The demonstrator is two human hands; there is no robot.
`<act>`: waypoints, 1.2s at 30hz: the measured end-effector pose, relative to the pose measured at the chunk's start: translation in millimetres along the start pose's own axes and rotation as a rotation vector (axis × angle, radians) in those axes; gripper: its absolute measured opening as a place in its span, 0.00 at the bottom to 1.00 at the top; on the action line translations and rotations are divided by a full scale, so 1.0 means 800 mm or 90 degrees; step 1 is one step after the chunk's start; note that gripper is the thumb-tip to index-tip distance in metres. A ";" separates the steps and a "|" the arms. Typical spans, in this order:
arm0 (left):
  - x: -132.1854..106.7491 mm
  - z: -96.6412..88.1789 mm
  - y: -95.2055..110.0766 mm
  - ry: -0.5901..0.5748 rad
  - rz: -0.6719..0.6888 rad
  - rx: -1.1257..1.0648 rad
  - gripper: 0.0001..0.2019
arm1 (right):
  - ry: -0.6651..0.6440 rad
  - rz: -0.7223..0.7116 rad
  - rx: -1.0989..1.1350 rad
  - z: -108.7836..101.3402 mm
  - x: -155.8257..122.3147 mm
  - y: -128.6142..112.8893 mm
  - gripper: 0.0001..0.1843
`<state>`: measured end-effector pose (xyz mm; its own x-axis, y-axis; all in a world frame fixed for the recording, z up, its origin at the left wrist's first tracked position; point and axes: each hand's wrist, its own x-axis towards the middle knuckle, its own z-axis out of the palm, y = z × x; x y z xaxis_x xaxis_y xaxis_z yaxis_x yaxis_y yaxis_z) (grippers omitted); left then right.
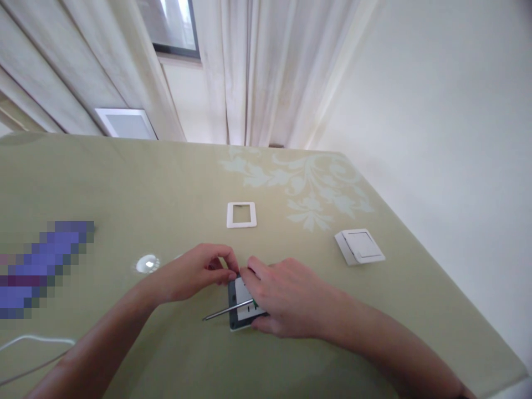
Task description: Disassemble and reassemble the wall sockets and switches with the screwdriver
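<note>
A wall socket (243,292) with a white face and dark grey border lies on the table in front of me. Its right part is hidden under my right hand (291,296). That hand is closed around a screwdriver (228,310); the metal shaft crosses the socket and sticks out to the left, and only a bit of green handle shows. At the socket's upper left corner, my left hand (208,271) has thumb and index finger pinched together. Whether they grip the corner or some small part is too small to tell.
Beyond my hands lies a white square frame (241,225). A white wall switch (361,246) sits to the right. Left are a shiny clear dome (147,264), a pixelated blue item (50,260) and a white cable (37,337). The wall borders the table's right edge.
</note>
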<state>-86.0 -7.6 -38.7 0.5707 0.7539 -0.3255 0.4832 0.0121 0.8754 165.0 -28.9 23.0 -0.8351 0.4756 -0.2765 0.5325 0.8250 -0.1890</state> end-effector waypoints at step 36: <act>0.021 -0.062 -0.042 0.405 -0.014 0.532 0.13 | 0.123 0.204 0.065 -0.059 -0.046 0.053 0.25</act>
<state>-125.6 37.8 -55.8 0.2194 0.9680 0.1216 0.9318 -0.2448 0.2680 211.6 2.6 69.6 -0.6295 0.7612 -0.1558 0.7736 0.5954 -0.2168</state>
